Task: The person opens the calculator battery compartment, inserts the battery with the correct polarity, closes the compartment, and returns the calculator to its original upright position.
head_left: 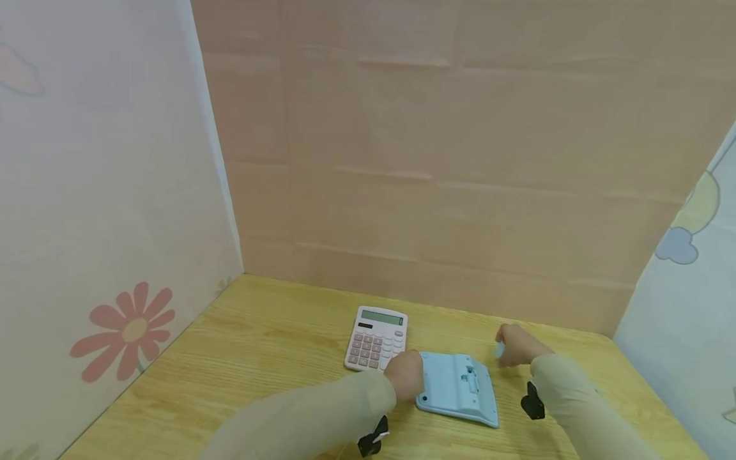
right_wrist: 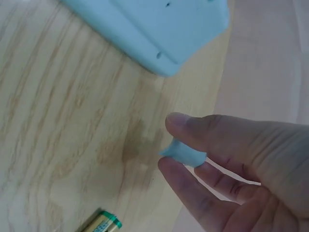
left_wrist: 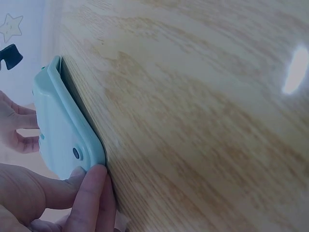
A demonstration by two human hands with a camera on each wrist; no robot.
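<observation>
A light blue calculator lies face down on the table, its uncovered battery slot showing on the back. My left hand pinches its left edge, with thumb and fingers at the corner by a dark round foot in the left wrist view. To the right of the calculator, my right hand is held over the table. Between its thumb and fingertips it pinches a small light blue battery cover. A green and gold battery lies on the wood below that hand in the right wrist view.
A pink calculator lies face up behind my left hand, close to the blue one. The wooden table ends at a brown papered back wall. Patterned panels stand on the left and right.
</observation>
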